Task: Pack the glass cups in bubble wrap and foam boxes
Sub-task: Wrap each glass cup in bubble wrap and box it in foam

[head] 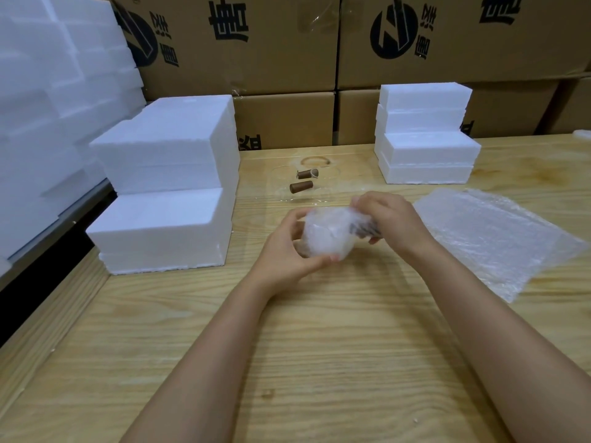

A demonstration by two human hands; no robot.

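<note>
Above the middle of the wooden table [319,346] I hold a glass cup wrapped in bubble wrap [326,235]; its brown handle pokes out on the right. My left hand [287,247] grips the bundle from the left and below. My right hand [387,219] curls over its right end at the handle. Two clear glass cups with brown handles [302,187] lie on the table just behind. A pile of bubble wrap sheets [499,238] lies flat to the right. White foam boxes stand stacked at the left [166,187] and at the back right [425,135].
Brown printed cardboard cartons [281,59] form a wall behind the table. A tall pile of white foam pieces [48,107] fills the far left. The table's left edge runs along a dark gap [38,282].
</note>
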